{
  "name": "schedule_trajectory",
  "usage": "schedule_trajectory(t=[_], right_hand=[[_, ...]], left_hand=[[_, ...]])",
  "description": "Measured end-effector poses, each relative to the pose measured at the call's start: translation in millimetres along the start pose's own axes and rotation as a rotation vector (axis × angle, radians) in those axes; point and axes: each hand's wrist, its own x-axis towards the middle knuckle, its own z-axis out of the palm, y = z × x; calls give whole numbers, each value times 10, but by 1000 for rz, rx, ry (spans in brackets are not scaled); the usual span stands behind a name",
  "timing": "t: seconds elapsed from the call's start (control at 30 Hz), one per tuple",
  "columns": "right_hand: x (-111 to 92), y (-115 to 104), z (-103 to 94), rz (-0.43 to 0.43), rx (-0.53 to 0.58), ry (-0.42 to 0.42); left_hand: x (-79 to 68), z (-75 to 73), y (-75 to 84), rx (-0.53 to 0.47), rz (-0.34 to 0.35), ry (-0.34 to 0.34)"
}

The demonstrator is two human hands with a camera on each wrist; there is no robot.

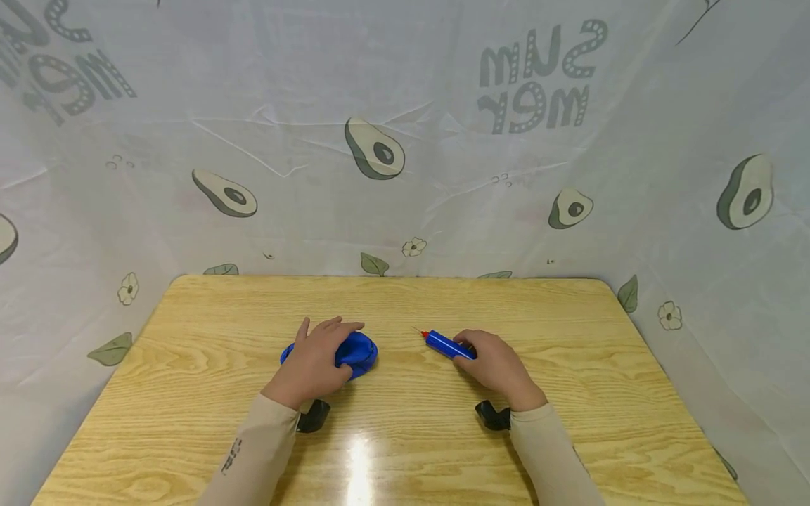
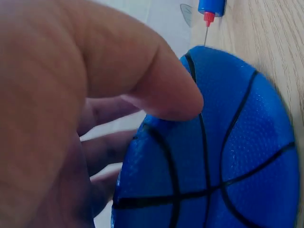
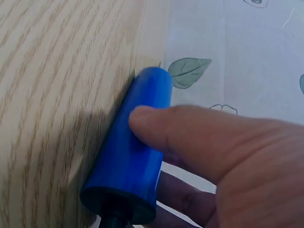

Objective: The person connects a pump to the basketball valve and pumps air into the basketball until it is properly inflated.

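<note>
A blue, partly deflated ball (image 1: pixel 358 353) with black seam lines, like a small basketball, lies on the table. My left hand (image 1: pixel 319 358) is over it with fingers spread. In the left wrist view the thumb (image 2: pixel 175 97) lies across the near face of the ball (image 2: pixel 251 118), while the fingertips pass out of sight behind it. My right hand (image 1: pixel 496 365) grips a blue hand pump (image 1: pixel 446 344), low over the table. The pump's red nozzle and thin needle point left, towards the ball. In the right wrist view the thumb presses the barrel (image 3: pixel 137 147).
The wood-grain table (image 1: pixel 405 302) extends around both hands. A pale curtain (image 1: pixel 291 154) printed with avocados and leaves hangs behind and beside it. Black wrist devices (image 1: pixel 313 416) sit at both cuffs. Glare shows on the near tabletop.
</note>
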Motion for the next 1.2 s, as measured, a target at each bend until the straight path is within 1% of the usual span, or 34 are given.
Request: schedule_trajectory(t=[0.13, 0.27, 0.37, 0.53, 0.6, 0.83, 1.03, 1.13, 1.2], right_hand=[[5, -13, -8, 2, 2, -17], [-2, -18, -25, 13, -24, -13], [-6, -16, -33, 19, -33, -14], [2, -5, -24, 17, -22, -25], [6, -2, -17, 12, -20, -26], [14, 0, 12, -9, -40, -33], [-3, -12, 11, -33, -60, -10], [-9, -14, 15, -41, -70, 6], [-8, -17, 23, -41, -73, 20]], left_hand=[[7, 2, -8, 22, 7, 1], [4, 17, -22, 61, -29, 17], [1, 31, -32, 77, -42, 22], [6, 92, -65, 121, -25, 3], [15, 132, -79, 144, -14, 5], [10, 224, -66, 203, -3, 63], [22, 268, -58, 206, -10, 100], [33, 280, -43, 184, -40, 120], [44, 285, -27, 150, -74, 148]])
